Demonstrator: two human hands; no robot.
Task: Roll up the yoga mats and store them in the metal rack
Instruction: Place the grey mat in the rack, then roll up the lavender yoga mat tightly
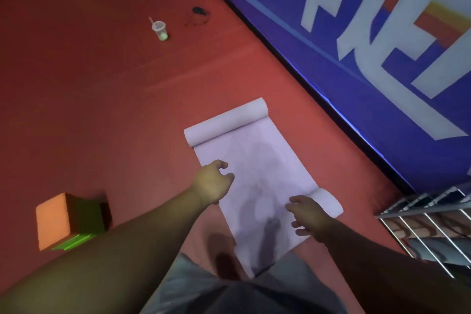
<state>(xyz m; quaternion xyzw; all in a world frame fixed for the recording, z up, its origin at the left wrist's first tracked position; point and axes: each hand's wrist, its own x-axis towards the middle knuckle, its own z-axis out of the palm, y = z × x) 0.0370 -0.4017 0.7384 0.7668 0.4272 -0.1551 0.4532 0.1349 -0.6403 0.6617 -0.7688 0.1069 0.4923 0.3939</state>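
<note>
Yoga mat (254, 173): pale lilac, lying on the red floor (89, 84) in front of the person, running diagonally away from them; the middle stretch is flat and carries a faint dark printed pattern.
Far end of mat: curled into a loose roll (225, 122) lying across the mat's width.
Near right end: a second, shorter curl (328, 201) just beside the right hand.
Left hand (212, 182): arm stretched forward, palm down, over the mat's left edge; fingers loosely bent, with nothing gripped; whether the fingertips touch the mat cannot be told.
Right hand (309, 218): reaching forward over the mat's near right part, fingers spread and relaxed, holding nothing; contact with the mat cannot be told.
Metal rack (423, 227): at the right edge, silver bars, near the mat's right curl, against the blue banner wall (356, 46).
Block (68, 219): orange and green, on the floor to the left, well apart from the mat.
Plastic cup (159, 30): clear, with a straw, far off on the floor, beside a small dark object with a cord (198, 11).
</note>
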